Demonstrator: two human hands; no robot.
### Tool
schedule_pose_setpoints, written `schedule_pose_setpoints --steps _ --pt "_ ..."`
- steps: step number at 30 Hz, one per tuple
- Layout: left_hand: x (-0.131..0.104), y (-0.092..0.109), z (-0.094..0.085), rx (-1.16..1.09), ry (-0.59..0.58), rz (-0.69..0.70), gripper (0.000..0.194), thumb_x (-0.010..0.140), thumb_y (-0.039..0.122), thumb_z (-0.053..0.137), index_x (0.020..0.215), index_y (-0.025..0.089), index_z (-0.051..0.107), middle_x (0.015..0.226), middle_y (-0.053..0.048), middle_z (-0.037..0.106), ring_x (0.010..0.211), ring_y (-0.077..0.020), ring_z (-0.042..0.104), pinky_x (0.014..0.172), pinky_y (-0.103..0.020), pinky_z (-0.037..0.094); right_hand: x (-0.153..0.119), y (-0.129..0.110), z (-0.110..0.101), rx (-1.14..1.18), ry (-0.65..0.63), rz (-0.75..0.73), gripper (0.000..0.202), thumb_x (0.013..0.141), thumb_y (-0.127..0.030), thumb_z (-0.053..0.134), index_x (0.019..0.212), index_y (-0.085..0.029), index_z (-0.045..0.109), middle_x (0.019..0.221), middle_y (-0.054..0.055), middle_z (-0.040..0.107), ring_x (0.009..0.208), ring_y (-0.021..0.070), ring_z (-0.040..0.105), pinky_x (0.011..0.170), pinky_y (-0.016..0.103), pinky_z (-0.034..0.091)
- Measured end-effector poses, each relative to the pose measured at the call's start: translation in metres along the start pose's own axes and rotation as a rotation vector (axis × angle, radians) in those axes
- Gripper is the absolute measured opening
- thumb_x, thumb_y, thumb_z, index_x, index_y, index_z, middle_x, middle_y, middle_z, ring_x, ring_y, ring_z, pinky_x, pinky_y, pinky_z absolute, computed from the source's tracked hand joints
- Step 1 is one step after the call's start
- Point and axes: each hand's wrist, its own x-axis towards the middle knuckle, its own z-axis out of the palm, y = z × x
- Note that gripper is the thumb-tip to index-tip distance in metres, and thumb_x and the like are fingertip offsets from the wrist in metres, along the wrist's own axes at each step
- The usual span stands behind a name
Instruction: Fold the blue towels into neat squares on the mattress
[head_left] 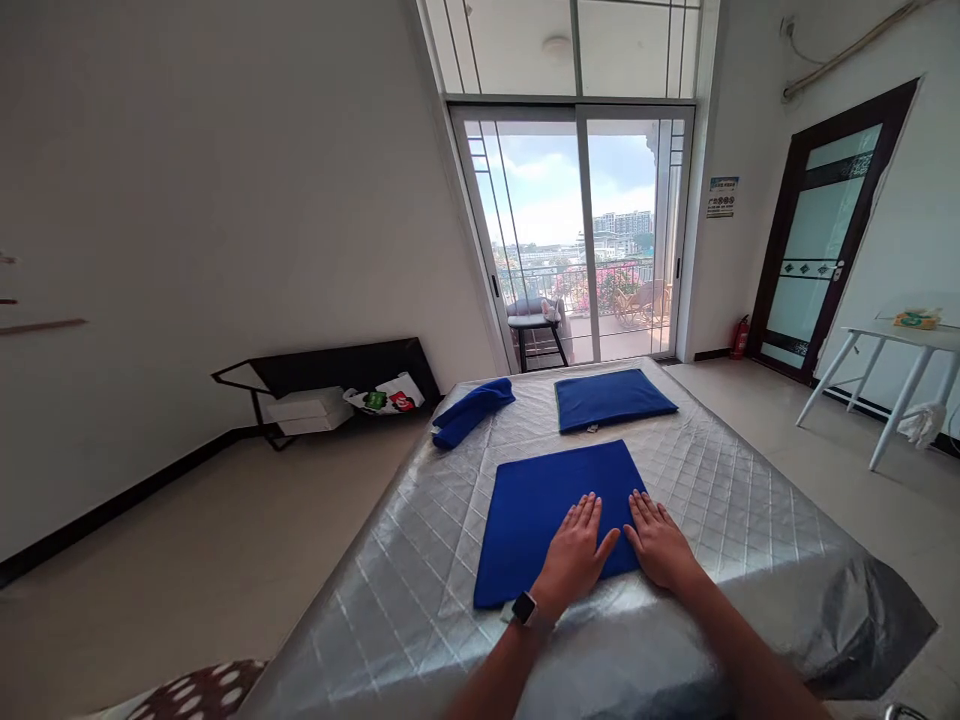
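A flat blue cloth (536, 510), roughly rectangular, lies on the silver quilted cover (420, 530) in front of me. My left hand (577, 545) rests flat on it near its front middle, fingers together and stretched out, thumb apart. My right hand (658, 540) lies flat at the cloth's right edge, fingers pointing away from me. Neither hand grasps anything. Farther back is a second blue cloth (615, 398), folded into a flat rectangle, with a small white tag at its front edge. A crumpled blue cloth (472, 410) sits at the far left of the cover.
A low black rack (345, 370) by the left wall holds white boxes (304, 410) and a printed bag (386, 395). Beyond the cover stands a dark stool (532, 322) before sliding glass doors. At right are a white table (900, 335) and a fire extinguisher (740, 338).
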Motion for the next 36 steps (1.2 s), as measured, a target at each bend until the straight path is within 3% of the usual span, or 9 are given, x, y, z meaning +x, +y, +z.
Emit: schedule_pose_setpoints --steps 3,7,11,15,18,21,29,36 --pt "0.018 0.035 0.007 -0.019 -0.060 0.041 0.071 0.106 0.052 0.014 0.155 0.008 0.038 0.163 -0.014 0.034 0.153 -0.0242 0.028 0.125 -0.043 0.028 -0.001 0.000 0.000 -0.022 -0.006 -0.014 0.063 0.105 -0.038 0.020 0.160 -0.009 0.026 0.166 0.014 0.026 0.156 0.0222 0.017 0.125 0.043 0.019" --pt "0.016 0.033 0.016 0.003 -0.098 0.046 0.071 0.105 0.053 0.010 0.157 0.011 0.035 0.164 -0.012 0.032 0.155 -0.0240 0.023 0.126 -0.045 0.025 0.000 -0.002 -0.002 -0.024 -0.020 -0.009 0.063 0.105 -0.038 0.022 0.160 -0.008 0.027 0.165 0.015 0.027 0.156 0.0224 0.017 0.125 0.043 0.019" --pt "-0.008 0.000 0.016 0.053 -0.109 -0.006 0.070 0.105 0.054 0.011 0.158 0.014 0.033 0.165 -0.010 0.031 0.155 -0.0240 0.023 0.126 -0.047 0.026 0.000 -0.004 -0.003 0.002 -0.008 0.001 0.064 0.105 -0.040 0.023 0.160 -0.007 0.027 0.166 0.015 0.025 0.155 0.0236 0.018 0.125 0.044 0.018" --pt "-0.047 -0.055 0.013 0.127 -0.117 -0.163 0.076 0.103 0.060 0.014 0.158 0.012 0.032 0.165 -0.013 0.028 0.154 -0.0272 0.023 0.125 -0.049 0.027 -0.002 -0.005 -0.005 0.024 -0.011 0.007 0.065 0.105 -0.042 0.021 0.160 -0.008 0.028 0.166 0.014 0.025 0.155 0.0238 0.018 0.125 0.044 0.018" --pt "-0.078 -0.096 0.014 0.184 -0.075 -0.298 0.077 0.102 0.060 0.015 0.158 0.009 0.033 0.164 -0.016 0.030 0.154 -0.0305 0.025 0.123 -0.052 0.028 -0.002 -0.006 -0.008 0.028 -0.016 0.014 0.065 0.105 -0.042 0.021 0.160 -0.009 0.028 0.166 0.013 0.025 0.155 0.0238 0.018 0.126 0.044 0.017" --pt "-0.098 -0.119 0.018 0.189 -0.025 -0.364 0.079 0.102 0.061 0.019 0.157 0.007 0.034 0.164 -0.018 0.030 0.154 -0.0315 0.024 0.123 -0.052 0.030 -0.002 -0.006 -0.010 0.017 -0.030 0.025 0.065 0.105 -0.042 0.021 0.160 -0.010 0.027 0.167 0.012 0.024 0.155 0.0231 0.018 0.126 0.044 0.017" --pt "-0.101 -0.113 0.026 0.132 0.110 -0.356 0.071 0.103 0.056 0.026 0.158 0.012 0.034 0.162 -0.016 0.037 0.153 -0.0310 0.027 0.122 -0.052 0.032 0.000 0.003 -0.018 -0.009 -0.086 0.007 0.068 0.105 -0.049 0.017 0.161 -0.010 0.025 0.167 0.012 0.025 0.156 0.0218 0.017 0.126 0.042 0.015" --pt "-0.101 -0.108 0.020 0.125 0.120 -0.344 0.067 0.104 0.054 0.027 0.155 0.013 0.041 0.161 -0.017 0.039 0.152 -0.0283 0.032 0.122 -0.051 0.031 0.060 -0.005 -0.050 -0.031 -0.069 -0.005 0.065 0.106 -0.044 0.018 0.161 -0.011 0.024 0.168 0.012 0.022 0.156 0.0219 0.015 0.125 0.043 0.017"
